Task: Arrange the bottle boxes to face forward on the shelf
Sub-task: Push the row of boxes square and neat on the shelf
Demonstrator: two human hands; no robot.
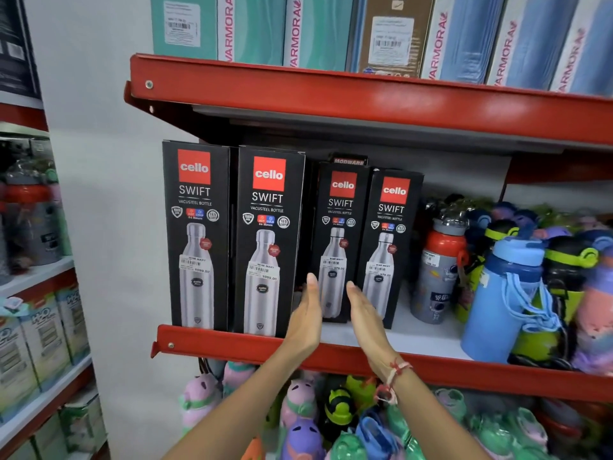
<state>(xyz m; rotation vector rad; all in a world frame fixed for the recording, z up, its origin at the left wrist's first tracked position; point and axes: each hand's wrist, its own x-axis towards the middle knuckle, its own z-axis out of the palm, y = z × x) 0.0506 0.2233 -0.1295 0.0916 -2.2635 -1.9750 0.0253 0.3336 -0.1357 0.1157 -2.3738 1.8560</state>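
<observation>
Two bare hands reach up toward black bottle boxes on a red shelf [232, 340]

Left hand [306, 313] & right hand [365, 313], fingers open & flat, gripping nothing, flank the third box [341, 227] at 12 o'clock. All four boxes show fronts; two small ones sit further back. Next, prob: clasp third box w/ both palms, slide it forward level w/ the tall box [268, 234] at 10 o'clock
</observation>
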